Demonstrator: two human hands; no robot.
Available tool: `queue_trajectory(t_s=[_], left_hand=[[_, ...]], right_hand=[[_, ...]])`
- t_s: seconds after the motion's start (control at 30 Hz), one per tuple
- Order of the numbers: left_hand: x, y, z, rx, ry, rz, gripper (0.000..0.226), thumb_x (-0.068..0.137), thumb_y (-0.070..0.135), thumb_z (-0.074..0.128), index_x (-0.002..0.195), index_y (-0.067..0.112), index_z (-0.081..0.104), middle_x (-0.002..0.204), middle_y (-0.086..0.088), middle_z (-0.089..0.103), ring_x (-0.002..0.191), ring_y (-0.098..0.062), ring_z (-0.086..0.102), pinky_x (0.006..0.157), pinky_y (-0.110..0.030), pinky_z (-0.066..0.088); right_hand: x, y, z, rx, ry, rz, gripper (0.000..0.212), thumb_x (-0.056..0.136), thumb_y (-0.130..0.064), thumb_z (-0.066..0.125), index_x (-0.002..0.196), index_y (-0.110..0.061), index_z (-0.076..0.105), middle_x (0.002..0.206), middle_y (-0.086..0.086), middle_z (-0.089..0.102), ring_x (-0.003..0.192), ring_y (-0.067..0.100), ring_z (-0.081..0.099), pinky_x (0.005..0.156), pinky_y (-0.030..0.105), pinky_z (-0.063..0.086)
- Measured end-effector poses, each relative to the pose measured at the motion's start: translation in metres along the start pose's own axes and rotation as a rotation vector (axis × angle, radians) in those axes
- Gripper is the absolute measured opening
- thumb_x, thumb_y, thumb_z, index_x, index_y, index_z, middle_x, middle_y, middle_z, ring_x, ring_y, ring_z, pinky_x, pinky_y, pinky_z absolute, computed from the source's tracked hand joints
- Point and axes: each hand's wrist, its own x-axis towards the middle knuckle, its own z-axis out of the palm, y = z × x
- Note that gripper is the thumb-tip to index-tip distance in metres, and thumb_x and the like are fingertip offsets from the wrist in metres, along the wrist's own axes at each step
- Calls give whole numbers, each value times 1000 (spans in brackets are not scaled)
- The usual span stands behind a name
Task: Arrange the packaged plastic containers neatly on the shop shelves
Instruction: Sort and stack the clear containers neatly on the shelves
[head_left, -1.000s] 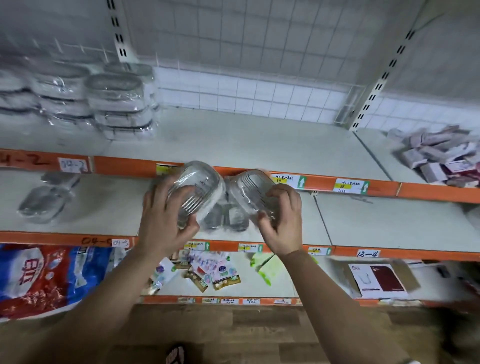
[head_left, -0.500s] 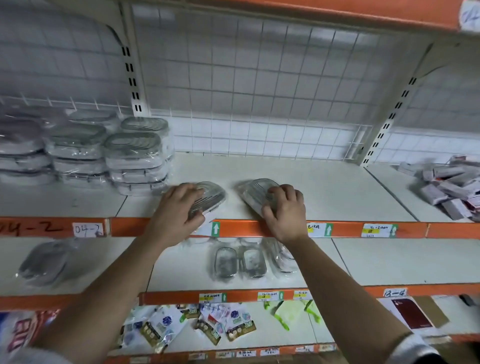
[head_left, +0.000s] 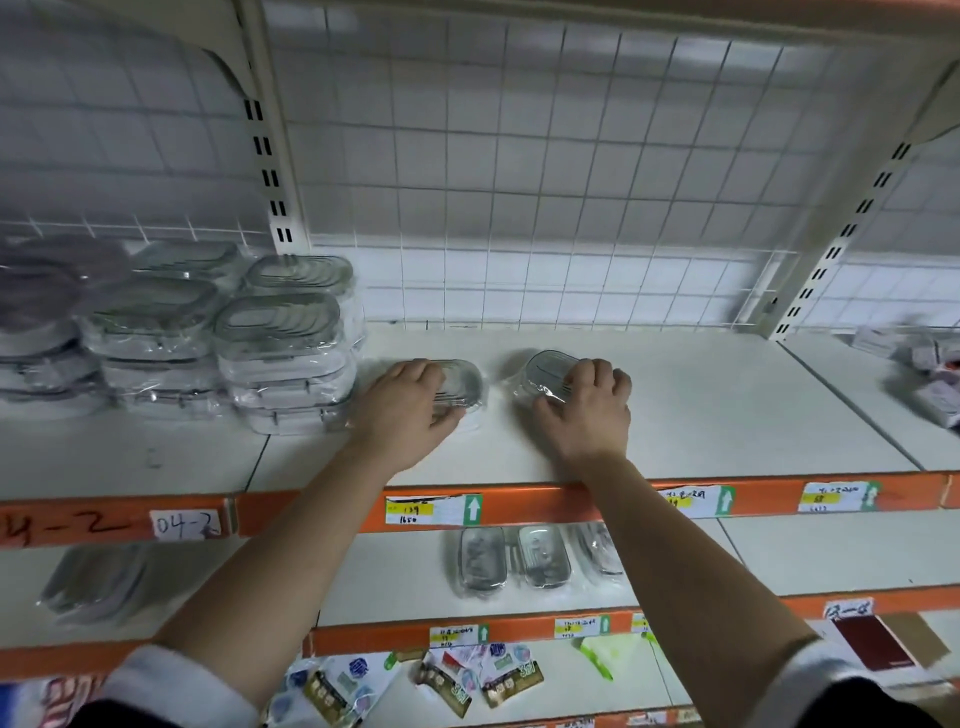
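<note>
Two small clear wrapped containers lie on the upper white shelf (head_left: 701, 415). My left hand (head_left: 405, 405) grips the left container (head_left: 462, 382), which sits flat beside the tall stacks. My right hand (head_left: 587, 405) holds the right container (head_left: 545, 371), tilted with its far end raised. Stacks of larger wrapped containers (head_left: 280, 343) fill the shelf's left part. On the shelf below lie three more small containers (head_left: 540, 556) in a row.
Orange shelf edges (head_left: 571, 506) carry price labels. A wire grid (head_left: 519, 182) backs the upper shelf. Pinkish packs (head_left: 924, 374) lie at the far right. Another wrapped pack (head_left: 93, 582) sits lower left; sachets (head_left: 467, 675) lie on the bottom shelf.
Both hands carried the two small containers up from the middle shelf level onto the upper shelf and pushed them further back, toward the stacks.
</note>
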Motion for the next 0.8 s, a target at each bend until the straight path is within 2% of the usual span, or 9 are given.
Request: queue_trajectory(t_s=[0.13,0.4,0.5,0.63,0.8], left_hand=[[22,-12,6,2,-22,-32,48,94,48,53,124,11,52,125,-7,49,115,-25,50,97,-32,39],[61,-34,20,-49,-46,-130,39,92,30,62,122,6,56,127,-12,51,120,-32,47,97,-42,41],[73,-43,29,-20,-5,-162,34,90,25,65,118,6,60,122,-12,58,119,-33,45,98,-40,39],[85,-44,41,46,39,-201,26,92,23,61,111,5,61,113,-11,63,116,-33,45,94,-39,38],[95,-46,48,50,21,-235,29,94,24,59,116,6,58,121,-11,58,119,-33,42,95,-40,36]], right_hand=[[5,-4,7,1,15,-19,48,82,-42,61,112,-9,46,124,10,47,128,36,31,91,52,45],[4,-2,10,53,57,-75,42,83,-36,67,112,-9,54,120,9,52,128,36,33,92,49,45],[7,-1,14,16,55,-99,45,83,-38,66,116,-9,56,123,10,52,128,38,35,98,48,41],[11,4,18,-23,17,-95,48,85,-45,60,121,-13,55,129,7,49,133,39,36,110,46,27],[13,7,20,-27,4,-94,48,85,-47,59,123,-19,54,134,5,47,136,38,33,112,47,24]])
